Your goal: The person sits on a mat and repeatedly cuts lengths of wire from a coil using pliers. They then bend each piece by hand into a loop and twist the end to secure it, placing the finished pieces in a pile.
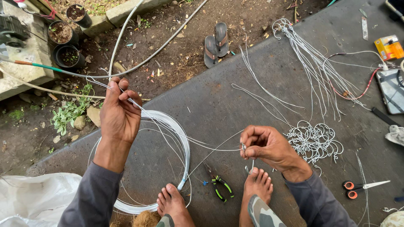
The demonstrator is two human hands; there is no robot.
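Grooved dark matting (252, 96) carries everything. Largest on it, the wire coil (168, 138) lies between the hands, nearer the left hand (120, 111), which is raised with its grip closed on the wire's free strand. That strand's long axis runs rightward and slightly down to the right hand (265, 147), whose grip pinches its end, wrist bent inward. Bent wire hooks (313, 141) lie just beyond; green-handled pliers (219, 183) rest between the bare feet.
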